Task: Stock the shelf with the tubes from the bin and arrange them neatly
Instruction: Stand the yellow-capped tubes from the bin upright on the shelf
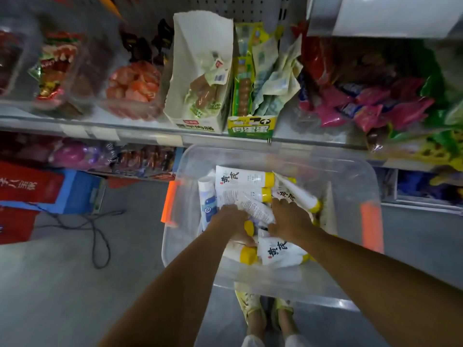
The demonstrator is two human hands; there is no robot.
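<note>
Two hands deep in the clear plastic bin (350,171), both palm-down among the tubes (244,181). Left hand (231,221) curled over the near-left of the pile, a yellow cap (249,227) poking out just beside its fingers; impossible to tell whether closed round that tube or only pressing on it. Right hand (288,219) bent over the middle of the heap, thumb turned toward a white tube (255,209) lying slantwise between the two hands; grip hidden there as well, so cannot tell. Best done, probably, by gathering a few tubes at once with caps all pointing one way, holding at the firmer shoulder near the cap and not at the soft belly, then lifting clear of the bin's far wall before reaching for the shelf (150,136). Worth choosing a bare stretch of shelf first, with pink snack packets (363,108) and a torn sausage carton (198,78) crowding the level just beyond the bin. Worth minding the loose heap too, likely to slide at the first pull. Tubes themselves: white, flattish, soft-looking, with bold black brush characters, fine print on the back and bright yellow caps; one blue-labelled tube (210,206) at the far left of the bin. All lying crisscross inside the bin, none visibly on the shelf. Bin sitting near, just in front of the shelf edge, orange latches (170,204) at left and right.
</note>
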